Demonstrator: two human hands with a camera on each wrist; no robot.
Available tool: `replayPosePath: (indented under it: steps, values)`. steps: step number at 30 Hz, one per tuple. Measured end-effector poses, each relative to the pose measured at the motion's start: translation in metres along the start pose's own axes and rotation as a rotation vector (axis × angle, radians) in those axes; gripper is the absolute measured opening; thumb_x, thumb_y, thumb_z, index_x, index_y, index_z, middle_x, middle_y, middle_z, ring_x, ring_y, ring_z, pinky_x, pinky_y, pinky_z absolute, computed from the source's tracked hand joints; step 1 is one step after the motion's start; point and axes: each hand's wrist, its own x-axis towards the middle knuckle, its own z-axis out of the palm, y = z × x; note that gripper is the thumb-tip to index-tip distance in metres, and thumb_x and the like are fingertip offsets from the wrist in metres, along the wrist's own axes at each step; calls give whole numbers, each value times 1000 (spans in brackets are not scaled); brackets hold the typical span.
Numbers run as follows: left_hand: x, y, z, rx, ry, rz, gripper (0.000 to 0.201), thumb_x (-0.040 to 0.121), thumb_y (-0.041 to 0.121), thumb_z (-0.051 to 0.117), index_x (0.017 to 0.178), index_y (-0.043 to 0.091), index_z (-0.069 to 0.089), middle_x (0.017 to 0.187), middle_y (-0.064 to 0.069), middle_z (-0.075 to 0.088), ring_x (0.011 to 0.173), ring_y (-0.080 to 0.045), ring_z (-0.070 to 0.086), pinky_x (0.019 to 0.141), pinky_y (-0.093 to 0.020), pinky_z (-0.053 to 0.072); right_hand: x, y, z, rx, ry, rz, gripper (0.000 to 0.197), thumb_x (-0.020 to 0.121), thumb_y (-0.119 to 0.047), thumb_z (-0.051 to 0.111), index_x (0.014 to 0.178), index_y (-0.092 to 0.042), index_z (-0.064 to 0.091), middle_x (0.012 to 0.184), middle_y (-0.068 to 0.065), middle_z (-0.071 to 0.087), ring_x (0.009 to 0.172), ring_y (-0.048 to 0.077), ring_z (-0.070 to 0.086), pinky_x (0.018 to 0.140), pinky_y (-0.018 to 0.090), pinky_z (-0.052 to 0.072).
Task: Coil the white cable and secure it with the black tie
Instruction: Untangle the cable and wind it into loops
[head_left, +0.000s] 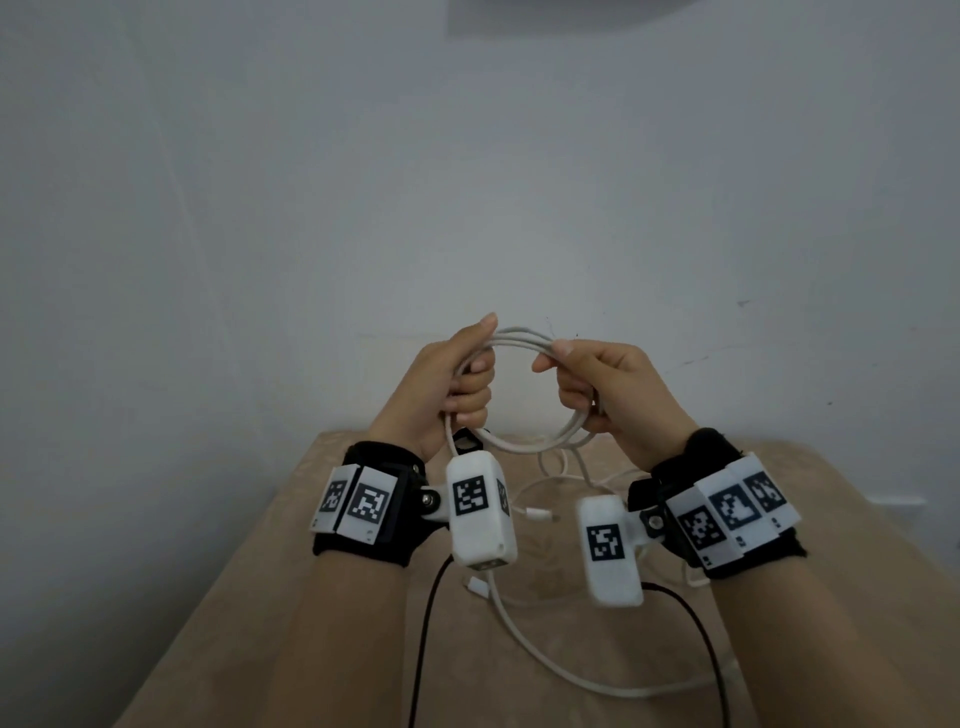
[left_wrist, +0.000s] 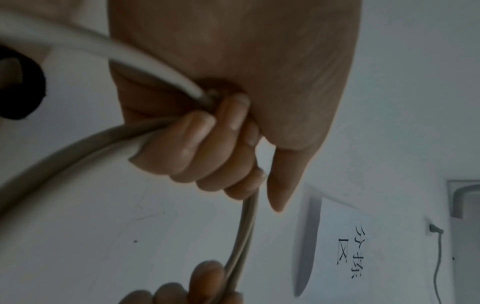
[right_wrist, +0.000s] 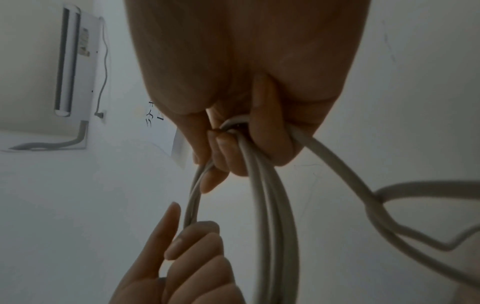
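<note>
- Up in the air above the far edge of the beige cloth-covered table (head_left: 291, 545), both hands hold a round coil of thin white rubbery cable (head_left: 519, 338), several loops thick.
- On the left side of the coil, the left hand (head_left: 447, 384) has its fingers curled tight round the bundled strands, thumb pointing up along them.
- Opposite it, the right hand (head_left: 608, 389) clamps the right side of the coil, fingers wrapped over the strands.
- Below the coil, the rest of the white cable hangs down and trails in loose bends over the table towards the near edge; one white plug end (head_left: 540, 515) lies between the wrists, another (head_left: 478, 587) nearer.
- Just under the left hand, something small and black (head_left: 467, 441) shows beside the cable; whether it is the tie I cannot tell.
- Each wrist wears a black band with white marker blocks (head_left: 358, 504) and a white camera box (head_left: 480, 506).
- Two thin black wires (head_left: 423, 623) run from the boxes to the near edge.
- Behind everything stands a plain pale wall (head_left: 467, 182).
</note>
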Motion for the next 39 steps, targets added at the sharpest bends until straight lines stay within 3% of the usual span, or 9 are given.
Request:
replayPosePath:
  steps: [4, 8, 15, 23, 27, 31, 33, 35, 39]
  values:
    - [-4, 1, 1, 257, -26, -3, 45, 88, 47, 56, 58, 16, 42, 46, 7, 20, 35, -6, 14, 36, -18, 12, -3, -2, -1, -123, -78, 32, 31, 98, -24, 49, 81, -10, 71, 52, -7, 31, 49, 9, 29, 41, 17, 16]
    - [-2, 1, 5, 303, 22, 41, 46, 93, 40, 55, 56, 20, 38, 48, 9, 22, 37, -5, 14, 37, -17, 9, -2, -2, 1, -106, -68, 19, 30, 97, -24, 49, 84, -10, 72, 53, -6, 33, 49, 9, 30, 40, 16, 19]
    - [-3, 6, 3, 197, 75, 87, 46, 94, 41, 53, 57, 22, 33, 47, 10, 20, 37, -4, 13, 36, -16, 10, -1, 0, 3, 10, -70, -27, 29, 97, -28, 49, 99, -11, 71, 70, 0, 60, 56, 9, 51, 39, 17, 25]
    - [-2, 12, -9, -80, 150, 83, 46, 95, 40, 51, 59, 22, 30, 43, 11, 19, 32, -2, 13, 33, -14, 8, -3, -4, -4, 14, -7, -18, 23, 86, -28, 61, 95, -9, 70, 84, 8, 73, 81, 16, 68, 36, 17, 19]
    - [-1, 12, -13, -187, 192, 74, 46, 95, 41, 52, 59, 22, 30, 42, 11, 19, 30, -2, 14, 31, -15, 9, -4, -5, -16, -136, 51, -49, 10, 85, -14, 68, 93, -9, 71, 79, 2, 73, 72, 11, 66, 38, 19, 28]
    - [0, 12, -15, -257, 230, 93, 47, 95, 41, 52, 59, 21, 30, 41, 10, 19, 30, -2, 14, 31, -15, 10, -2, 0, -25, -303, 94, -70, 8, 83, -12, 71, 89, -15, 73, 82, 2, 73, 72, 8, 64, 58, 22, 52]
    - [1, 12, -14, -288, 259, 111, 47, 96, 41, 51, 59, 21, 31, 41, 10, 19, 30, -2, 14, 29, -16, 11, 0, 3, -24, -378, 86, -83, 11, 81, -13, 73, 90, -19, 73, 90, -3, 73, 83, 9, 67, 76, 22, 53]
    - [2, 10, -11, -313, 309, 138, 46, 96, 40, 51, 60, 21, 31, 42, 10, 18, 31, -3, 13, 29, -16, 10, 2, 4, -19, -440, 100, -115, 15, 79, -16, 75, 91, -24, 71, 96, -8, 71, 88, 7, 66, 82, 20, 51]
    - [4, 6, -10, -349, 424, 186, 45, 97, 40, 51, 61, 21, 31, 42, 10, 20, 31, -3, 14, 30, -17, 11, -1, -7, -4, -368, 111, -147, 14, 83, -31, 70, 78, -18, 71, 73, -5, 67, 64, 9, 58, 61, 22, 49]
